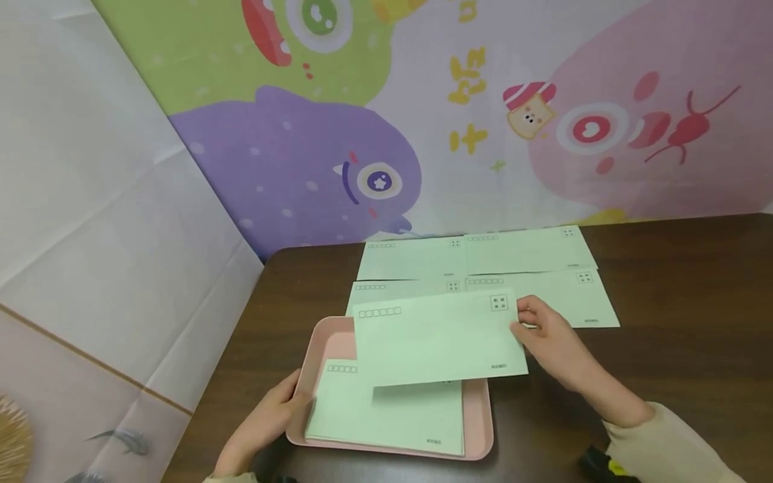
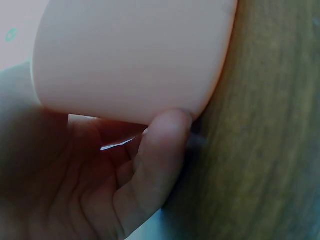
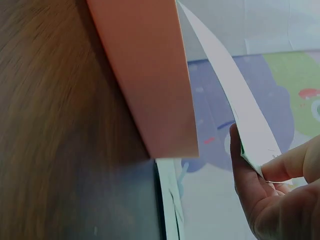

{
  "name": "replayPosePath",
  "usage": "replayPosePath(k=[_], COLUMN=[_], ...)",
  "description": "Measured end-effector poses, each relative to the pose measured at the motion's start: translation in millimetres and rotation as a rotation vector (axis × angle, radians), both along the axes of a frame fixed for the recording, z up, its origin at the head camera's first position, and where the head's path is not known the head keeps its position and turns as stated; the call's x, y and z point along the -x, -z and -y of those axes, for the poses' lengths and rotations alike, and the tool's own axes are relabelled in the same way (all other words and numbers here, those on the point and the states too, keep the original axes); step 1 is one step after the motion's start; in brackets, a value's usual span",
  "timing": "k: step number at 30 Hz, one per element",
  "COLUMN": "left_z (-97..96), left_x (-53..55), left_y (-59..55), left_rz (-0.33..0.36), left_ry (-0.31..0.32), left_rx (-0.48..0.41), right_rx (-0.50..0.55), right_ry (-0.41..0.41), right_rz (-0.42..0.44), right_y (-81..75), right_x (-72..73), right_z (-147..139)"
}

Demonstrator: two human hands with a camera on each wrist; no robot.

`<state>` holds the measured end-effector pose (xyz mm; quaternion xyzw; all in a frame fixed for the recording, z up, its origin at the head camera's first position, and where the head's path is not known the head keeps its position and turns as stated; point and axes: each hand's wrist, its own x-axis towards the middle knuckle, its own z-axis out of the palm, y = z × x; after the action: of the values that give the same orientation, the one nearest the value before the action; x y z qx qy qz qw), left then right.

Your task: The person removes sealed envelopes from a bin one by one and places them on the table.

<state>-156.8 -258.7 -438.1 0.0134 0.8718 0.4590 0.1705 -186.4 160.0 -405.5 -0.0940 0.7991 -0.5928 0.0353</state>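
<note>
In the head view my right hand (image 1: pixel 555 342) pinches the right edge of a pale green-white envelope (image 1: pixel 437 339). Raised over the pink tray (image 1: pixel 481 416), that envelope hides the tray's far right part. Thumb and fingers pinch its end in the right wrist view, where the envelope (image 3: pixel 245 102) bows a little. A stack of similar envelopes (image 1: pixel 386 419) lies in the tray. My left hand (image 1: pixel 266 416) holds the tray's left side. Up close in the left wrist view, a digit presses against the lower edge of the tray wall (image 2: pixel 130 60).
Several envelopes (image 1: pixel 531 251) lie in two rows on the dark brown table (image 1: pixel 682 282) behind the tray, near the wall. The raised envelope partly covers the nearer row. A cartoon-printed sheet (image 1: pixel 459 181) backs the table. Near the right sleeve lies a dark object (image 1: pixel 594 463) with yellow.
</note>
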Motion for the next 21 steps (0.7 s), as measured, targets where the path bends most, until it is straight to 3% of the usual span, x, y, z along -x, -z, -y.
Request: replayPosePath(k=[13, 21], left_z=[0.0, -0.4], left_x=[1.2, 1.5], left_y=[-1.4, -1.6], left_rz=[-0.012, -0.027], left_ry=[0.012, 0.026], left_rx=[0.012, 0.028], right_rx=[-0.056, -0.127], right_ry=[0.014, 0.073], right_rz=[0.048, 0.041], right_y=[-0.1, 10.0], right_x=[7.6, 6.6], right_z=[-45.0, -76.1])
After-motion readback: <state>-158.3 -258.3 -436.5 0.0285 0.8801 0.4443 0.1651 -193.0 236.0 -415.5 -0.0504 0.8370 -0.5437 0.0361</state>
